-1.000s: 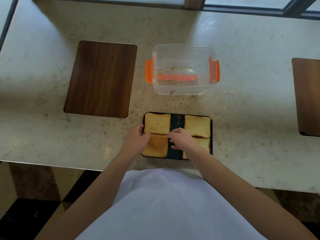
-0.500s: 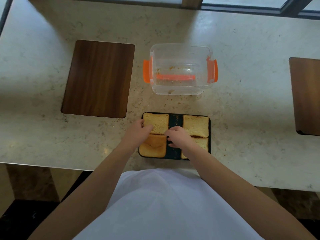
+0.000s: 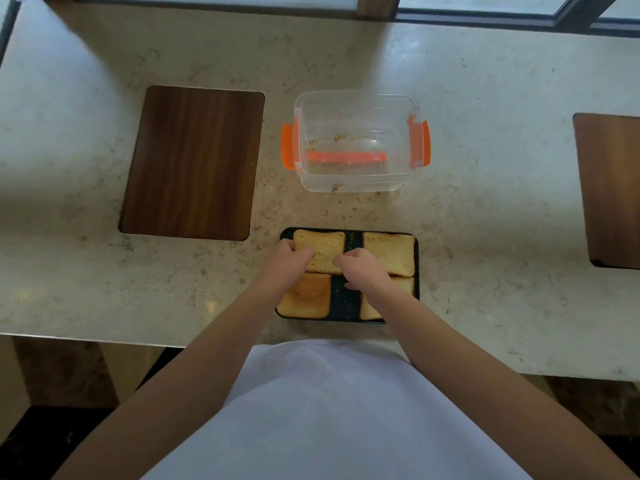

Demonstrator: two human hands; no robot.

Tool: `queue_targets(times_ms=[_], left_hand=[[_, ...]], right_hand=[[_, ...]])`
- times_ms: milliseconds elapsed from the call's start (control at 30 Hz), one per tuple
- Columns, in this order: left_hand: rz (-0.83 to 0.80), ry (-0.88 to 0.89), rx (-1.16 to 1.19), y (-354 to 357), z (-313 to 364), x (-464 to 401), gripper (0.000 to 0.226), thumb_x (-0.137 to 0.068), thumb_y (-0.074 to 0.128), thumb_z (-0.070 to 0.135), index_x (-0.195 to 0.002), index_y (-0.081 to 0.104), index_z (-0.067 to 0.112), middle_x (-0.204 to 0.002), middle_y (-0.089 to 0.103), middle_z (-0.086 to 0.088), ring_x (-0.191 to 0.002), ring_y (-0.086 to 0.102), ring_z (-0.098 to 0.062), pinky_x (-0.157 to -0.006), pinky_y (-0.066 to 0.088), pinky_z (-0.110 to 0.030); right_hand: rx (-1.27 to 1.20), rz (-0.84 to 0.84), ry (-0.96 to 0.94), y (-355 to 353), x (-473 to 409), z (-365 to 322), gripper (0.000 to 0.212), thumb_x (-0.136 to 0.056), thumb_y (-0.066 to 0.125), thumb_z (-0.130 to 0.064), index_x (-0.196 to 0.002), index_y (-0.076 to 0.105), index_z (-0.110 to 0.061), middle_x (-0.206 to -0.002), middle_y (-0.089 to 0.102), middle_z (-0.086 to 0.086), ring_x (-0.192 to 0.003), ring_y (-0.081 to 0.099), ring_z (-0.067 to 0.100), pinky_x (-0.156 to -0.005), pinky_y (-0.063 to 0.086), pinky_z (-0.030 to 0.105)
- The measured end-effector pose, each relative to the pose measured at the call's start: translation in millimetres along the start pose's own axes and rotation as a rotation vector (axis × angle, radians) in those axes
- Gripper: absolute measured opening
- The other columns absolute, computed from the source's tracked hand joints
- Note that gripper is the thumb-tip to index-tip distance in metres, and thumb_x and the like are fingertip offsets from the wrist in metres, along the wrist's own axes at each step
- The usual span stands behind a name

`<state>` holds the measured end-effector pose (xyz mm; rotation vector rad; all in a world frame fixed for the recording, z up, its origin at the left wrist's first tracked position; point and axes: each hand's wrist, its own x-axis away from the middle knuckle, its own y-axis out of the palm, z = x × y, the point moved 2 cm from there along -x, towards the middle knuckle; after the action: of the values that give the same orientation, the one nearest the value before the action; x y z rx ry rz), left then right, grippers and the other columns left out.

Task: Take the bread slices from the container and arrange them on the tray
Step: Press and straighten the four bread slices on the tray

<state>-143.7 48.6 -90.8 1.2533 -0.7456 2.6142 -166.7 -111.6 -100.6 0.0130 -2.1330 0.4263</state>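
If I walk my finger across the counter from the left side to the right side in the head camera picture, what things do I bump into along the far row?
Dark wooden board → clear container with orange clips, holding only crumbs → another wooden board cut off by the right edge.

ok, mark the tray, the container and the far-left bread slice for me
tray [image 3: 349, 306], head view, bare dark strip between the slices.
container [image 3: 356, 181], head view, near clear wall.
far-left bread slice [image 3: 323, 245], head view, top face beyond the fingers.
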Motion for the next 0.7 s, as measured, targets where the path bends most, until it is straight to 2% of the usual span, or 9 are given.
queue_targets(times_ms=[100, 200, 267, 333, 400, 433, 467, 567, 700], left_hand=[[-0.026, 0.009, 0.009, 6.8, 3.8, 0.3, 0.074, -0.086, 0.058, 0.042, -0.150, 0.038, 0.013, -0.144, 0.049, -0.006, -0.113, 0.048, -0.019, -0.085, 0.037, -0.036], [-0.018, 0.002, 0.013, 6.9, 4.6, 0.4, 0.071, -0.088, 0.058, 0.041, -0.149, 0.039, 0.013, -0.144, 0.049, -0.007, -0.122, 0.050, -0.023, -0.087, 0.038, -0.037], [0.021, 0.035, 0.040, 2.9, 2.3, 3.9, 0.062, -0.090, 0.058, 0.037, -0.146, 0.044, 0.014, -0.138, 0.054, -0.005, -0.113, 0.052, -0.019, -0.085, 0.039, -0.035], [0.094, 0.107, 0.073, -6.9, -5.1, 13.6, 0.055, -0.092, 0.057, 0.032, -0.144, 0.048, 0.016, -0.131, 0.057, 0.000, -0.110, 0.052, -0.015, -0.088, 0.039, -0.033], [0.161, 0.147, 0.076, -19.9, -19.3, 25.8, 0.050, -0.094, 0.056, 0.029, -0.142, 0.051, 0.018, -0.126, 0.058, 0.005, -0.112, 0.053, -0.012, -0.091, 0.040, -0.032], [0.176, 0.137, 0.074, -26.4, -28.2, 31.3, 0.048, -0.094, 0.056, 0.029, -0.142, 0.052, 0.019, -0.126, 0.059, 0.005, -0.113, 0.054, -0.013, -0.094, 0.041, -0.033], [0.175, 0.113, 0.077, -31.9, -37.4, 34.9, 0.048, -0.095, 0.055, 0.029, -0.142, 0.052, 0.018, -0.128, 0.060, 0.004, -0.115, 0.055, -0.014, -0.099, 0.043, -0.036], [0.119, 0.028, 0.147, -40.0, -57.5, 41.1, 0.049, -0.096, 0.056, 0.025, -0.143, 0.050, 0.013, -0.134, 0.061, -0.007, -0.121, 0.059, -0.023, -0.108, 0.045, -0.046], [0.035, -0.018, 0.241, -34.4, -66.5, 49.7, 0.055, -0.092, 0.060, 0.026, -0.143, 0.049, 0.010, -0.128, 0.065, -0.009, -0.113, 0.064, -0.019, -0.105, 0.048, -0.043]], right_hand=[[-0.011, -0.002, 0.008, -4.0, -1.7, 1.0, 0.055, -0.091, 0.056, -0.021, -0.133, 0.049, 0.013, -0.141, 0.050, 0.032, -0.126, 0.051, 0.048, -0.099, 0.047, 0.064], [-0.003, 0.003, 0.012, -4.5, 1.1, -2.8, 0.055, -0.091, 0.056, -0.023, -0.134, 0.050, 0.012, -0.140, 0.053, 0.031, -0.125, 0.053, 0.047, -0.098, 0.048, 0.065], [0.005, -0.001, 0.003, -4.4, 3.7, -2.8, 0.057, -0.090, 0.055, -0.025, -0.133, 0.050, 0.012, -0.129, 0.062, 0.032, -0.116, 0.060, 0.045, -0.096, 0.049, 0.065], [0.041, 0.007, -0.009, -5.4, 7.7, 2.2, 0.060, -0.091, 0.054, -0.028, -0.139, 0.048, 0.008, -0.098, 0.069, 0.018, -0.076, 0.059, 0.024, -0.091, 0.056, 0.055], [0.119, 0.027, -0.041, -8.4, 14.4, 9.3, 0.063, -0.093, 0.054, -0.033, -0.148, 0.043, -0.004, -0.089, 0.065, -0.004, -0.092, 0.062, 0.012, -0.078, 0.057, 0.040], [0.147, 0.022, -0.058, -9.2, 18.2, 13.1, 0.063, -0.093, 0.054, -0.035, -0.149, 0.043, -0.008, -0.087, 0.063, -0.008, -0.076, 0.061, 0.005, -0.073, 0.056, 0.035], [0.160, 0.000, -0.062, -8.9, 22.0, 17.6, 0.062, -0.094, 0.055, -0.037, -0.148, 0.044, -0.010, -0.086, 0.062, -0.009, -0.077, 0.063, 0.008, -0.074, 0.057, 0.035], [0.123, -0.110, -0.024, -2.1, 30.5, 31.9, 0.055, -0.094, 0.058, -0.035, -0.143, 0.050, -0.013, -0.093, 0.065, -0.003, -0.094, 0.068, 0.021, -0.090, 0.059, 0.047], [0.041, -0.163, 0.018, 7.6, 30.1, 41.6, 0.048, -0.096, 0.059, -0.034, -0.139, 0.056, -0.012, -0.122, 0.064, 0.003, -0.103, 0.064, 0.017, -0.094, 0.058, 0.041]])
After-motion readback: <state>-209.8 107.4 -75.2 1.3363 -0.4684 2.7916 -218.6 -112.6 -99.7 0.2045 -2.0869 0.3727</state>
